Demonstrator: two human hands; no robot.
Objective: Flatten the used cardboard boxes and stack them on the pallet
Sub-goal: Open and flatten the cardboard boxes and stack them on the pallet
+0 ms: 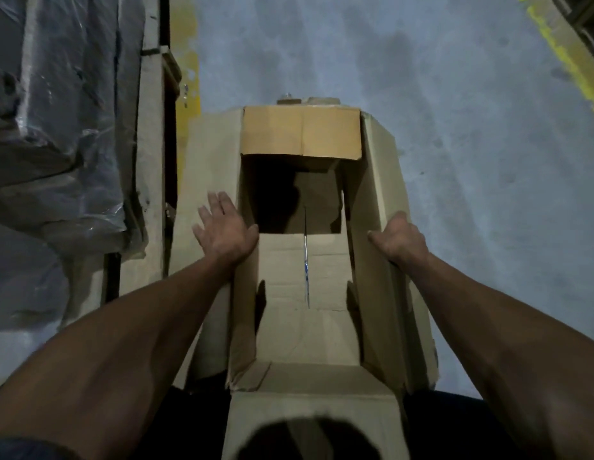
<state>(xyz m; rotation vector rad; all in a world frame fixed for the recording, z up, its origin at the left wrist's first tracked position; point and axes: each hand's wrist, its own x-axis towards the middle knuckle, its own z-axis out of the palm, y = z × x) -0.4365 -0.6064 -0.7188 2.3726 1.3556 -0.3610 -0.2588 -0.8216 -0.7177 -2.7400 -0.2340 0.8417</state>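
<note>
My left hand (224, 229) lies flat, fingers spread and straight, pressing on the left flap (206, 180) of the cardboard box (302, 327), thumb at the edge of the opening. My right hand (396, 239) curls over the top edge of the right flap (375, 194) and grips it, thumb pointing inward. Between my forearms I look straight down into the open box, which stands on the grey concrete floor (471, 127). A strip of tape (306, 260) runs along the seam of its bottom. The far flap (302, 132) is folded inward over the opening; the near flap (308, 423) hangs toward me. To the left I see a wooden frame (152, 161) carrying goods wrapped in clear plastic (56, 111). Yellow painted lines (567, 58) mark the floor.
</note>
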